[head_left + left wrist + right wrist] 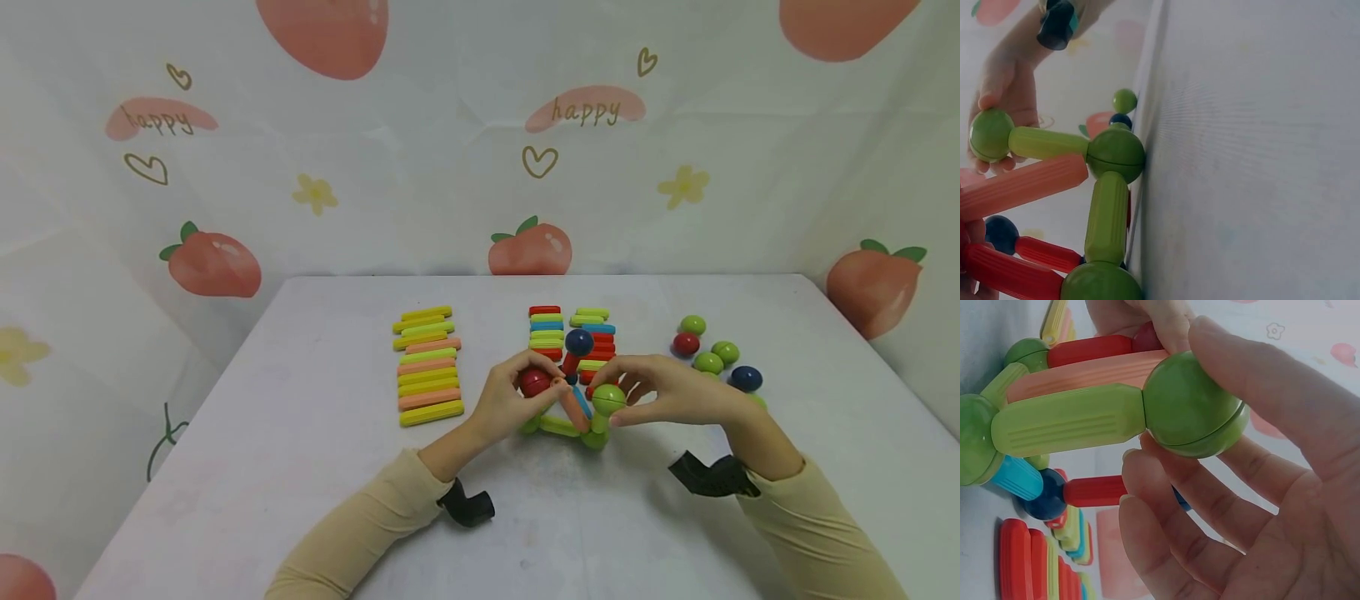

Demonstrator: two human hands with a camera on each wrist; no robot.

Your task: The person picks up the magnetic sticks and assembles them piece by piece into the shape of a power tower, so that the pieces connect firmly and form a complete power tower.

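Note:
A frame of rods and balls stands in the middle of the table between both hands. My left hand (507, 395) pinches the upper end of a salmon rod (575, 410), beside a red ball (535, 382) atop a red upright rod (1013, 273). The salmon rod's lower end lies close to a green corner ball (1116, 155); whether they touch I cannot tell. My right hand (667, 390) holds a green ball (1192, 403) between thumb and fingers, on top of a light green upright rod (1069, 420). Behind rises another red rod topped by a dark blue ball (579, 342).
On the left lies a column of yellow, green and salmon rods (427, 389). Shorter red, green and blue rods (546, 327) lie behind the frame. Loose green, red and blue balls sit on the right, among them a red ball (686, 344) and a blue ball (746, 379).

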